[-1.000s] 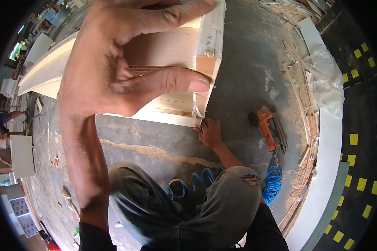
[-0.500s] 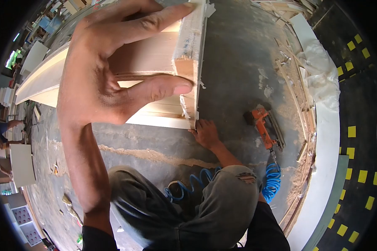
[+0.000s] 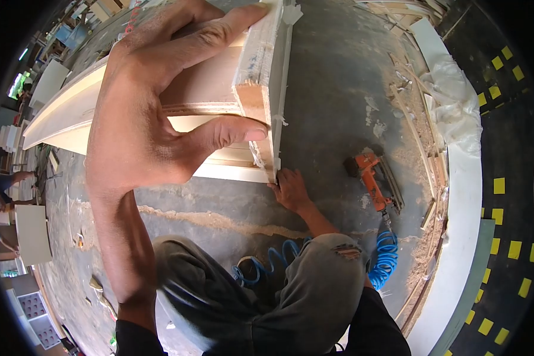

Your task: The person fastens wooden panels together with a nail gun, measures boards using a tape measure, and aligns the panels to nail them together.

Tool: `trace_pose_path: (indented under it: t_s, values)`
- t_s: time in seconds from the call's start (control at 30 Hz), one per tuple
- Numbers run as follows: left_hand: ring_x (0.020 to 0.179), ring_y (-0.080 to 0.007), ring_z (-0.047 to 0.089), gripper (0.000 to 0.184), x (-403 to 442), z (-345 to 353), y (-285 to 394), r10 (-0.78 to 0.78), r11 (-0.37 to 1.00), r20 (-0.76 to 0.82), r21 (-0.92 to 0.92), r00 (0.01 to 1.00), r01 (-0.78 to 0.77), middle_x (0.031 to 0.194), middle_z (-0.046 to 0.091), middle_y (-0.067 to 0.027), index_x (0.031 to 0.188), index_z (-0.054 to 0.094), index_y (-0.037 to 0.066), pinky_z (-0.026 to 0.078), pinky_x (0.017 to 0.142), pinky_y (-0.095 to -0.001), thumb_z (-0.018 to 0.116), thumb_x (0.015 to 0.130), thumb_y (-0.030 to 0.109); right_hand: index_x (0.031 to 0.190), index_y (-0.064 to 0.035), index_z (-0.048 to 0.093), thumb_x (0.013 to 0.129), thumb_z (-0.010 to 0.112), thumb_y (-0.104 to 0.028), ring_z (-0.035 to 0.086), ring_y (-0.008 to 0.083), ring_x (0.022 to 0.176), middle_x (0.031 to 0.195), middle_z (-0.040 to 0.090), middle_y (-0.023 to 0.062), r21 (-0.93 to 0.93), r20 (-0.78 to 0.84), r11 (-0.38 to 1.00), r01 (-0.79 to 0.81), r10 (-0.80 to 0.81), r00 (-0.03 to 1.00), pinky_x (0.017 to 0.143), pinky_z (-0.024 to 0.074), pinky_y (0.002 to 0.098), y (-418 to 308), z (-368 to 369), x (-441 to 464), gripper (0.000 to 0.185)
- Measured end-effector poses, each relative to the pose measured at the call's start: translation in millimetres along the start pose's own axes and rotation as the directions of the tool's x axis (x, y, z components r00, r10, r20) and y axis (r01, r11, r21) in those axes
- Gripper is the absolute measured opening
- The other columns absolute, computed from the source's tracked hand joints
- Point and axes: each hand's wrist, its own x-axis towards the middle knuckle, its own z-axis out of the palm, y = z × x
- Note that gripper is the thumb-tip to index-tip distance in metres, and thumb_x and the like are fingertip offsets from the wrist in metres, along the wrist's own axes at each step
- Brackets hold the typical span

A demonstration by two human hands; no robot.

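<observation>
A long pale wooden frame (image 3: 204, 89) with raised side edges stretches away to the left in front of me. Across its near end stands a narrow wooden strip (image 3: 260, 56) with a rough, torn edge. My left hand (image 3: 142, 113) is closed over this end, its thumb pressed on the strip's end face and its fingers reaching to the upper edge. Down at the frame's bottom corner, my right hand (image 3: 292, 190) pinches the thin board there, fingers along the outer side. The left hand hides part of the frame's interior.
An orange nail gun (image 3: 371, 178) lies on the concrete floor to the right, joined to a coiled blue air hose (image 3: 384, 260). Beyond it are wood scraps (image 3: 421, 124), sawdust and clear plastic sheeting (image 3: 455, 101). Another person's arm (image 3: 19, 177) shows at far left.
The upper part of the strip has tilted, so more of its outer side shows. My left hand has shifted slightly with it; the right hand stays at the bottom corner.
</observation>
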Motion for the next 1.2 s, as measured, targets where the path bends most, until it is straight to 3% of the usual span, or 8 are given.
trace_pose_path:
  t_s: [0.57,0.67,0.77,0.83,0.87,0.97,1.1,1.2]
  values:
    - [0.096,-0.0274,0.062,0.087,0,11,-12,0.116,0.974,-0.15,-0.175,0.982,-0.142,0.12,0.065,-0.0273,0.134,0.057,-0.009,0.049,0.083,-0.0392,0.094,0.064,0.027,0.099,-0.0013,0.063,0.086,0.07,-0.022,0.057,0.035,0.086,0.095,0.06,0.0147,0.1,-0.046,0.993,0.065,-0.06,0.997,0.082,0.0445,0.0449,2,-8,4,0.025]
    - [0.109,-0.0269,0.061,0.067,-12,7,19,0.061,0.994,-0.041,0.091,0.997,-0.057,0.12,0.059,-0.0183,0.133,0.062,-0.002,0.051,0.096,-0.0369,0.083,0.07,0.011,0.098,-0.0013,0.063,0.086,0.071,-0.021,0.058,0.0346,0.09,0.096,0.061,0.0144,0.059,-0.031,0.997,0.041,-0.039,0.999,0.083,0.0444,0.0445,0,-7,5,0.024]
    - [0.108,-0.0304,0.059,0.049,-68,49,45,-0.168,0.98,-0.505,-0.176,0.847,0.09,0.12,0.057,-0.0222,0.119,0.067,-0.004,0.053,0.088,-0.0393,0.072,0.072,0.007,0.099,-0.0012,0.062,0.086,0.07,-0.019,0.058,0.0347,0.093,0.097,0.061,0.0146,0.075,-0.035,0.996,0.048,-0.045,0.998,0.083,0.0443,0.0446,5,-8,6,0.023]
    - [0.077,-0.0247,0.061,0.013,-105,80,60,0.128,0.987,-0.137,-0.081,0.982,-0.14,0.087,0.062,-0.0134,0.075,0.063,-0.003,0.05,0.072,-0.0398,0.07,0.072,0.008,0.105,0.0005,0.062,0.087,0.067,-0.014,0.06,0.0332,0.097,0.104,0.063,0.016,0.092,0.081,0.995,0.049,-0.056,0.995,0.086,0.0451,0.0442,8,-14,7,0.023]
    - [0.083,-0.0274,0.064,0.014,-123,100,66,-0.03,0.986,0.203,-0.156,0.979,0.063,0.088,0.062,-0.015,0.081,0.064,-0.004,0.05,0.074,-0.0399,0.07,0.072,0.006,0.105,0.0005,0.062,0.087,0.067,-0.014,0.06,0.0332,0.097,0.104,0.063,0.016,0.092,0.078,0.995,0.046,-0.053,0.996,0.086,0.0451,0.0442,10,-14,7,0.023]
    - [0.105,-0.0396,0.06,0.029,-180,184,36,-0.567,0.75,0.722,0.253,0.397,0.611,0.109,0.059,-0.0248,0.108,0.057,-0.005,0.049,0.093,-0.0449,0.066,0.081,0.001,0.103,-0.0001,0.061,0.084,0.069,-0.012,0.06,0.0349,0.097,0.102,0.062,0.0169,0.147,0.086,0.986,0.076,-0.089,0.992,0.085,0.0452,0.0443,18,-8,5,0.024]
    - [0.115,-0.0417,0.055,0.036,-220,251,0,-0.554,0.807,0.703,0.324,0.446,0.493,0.121,0.055,-0.0252,0.119,0.052,-0.006,0.046,0.101,-0.0483,0.062,0.085,0.004,0.102,-0.0002,0.061,0.082,0.069,-0.01,0.06,0.0365,0.096,0.101,0.062,0.0172,0.122,0.076,0.99,0.075,-0.085,0.993,0.084,0.0456,0.0462,18,-10,9,0.024]
    - [0.12,-0.0419,0.054,0.034,-227,311,5,-0.649,0.757,0.305,0.161,0.697,0.634,0.122,0.057,-0.0231,0.119,0.055,-0.004,0.046,0.104,-0.047,0.06,0.087,0.005,0.103,0.0003,0.061,0.082,0.067,-0.007,0.06,0.0373,0.097,0.102,0.063,0.0175,0.152,0.082,0.987,0.058,-0.071,0.994,0.084,0.0462,0.0475,16,-13,9,0.023]
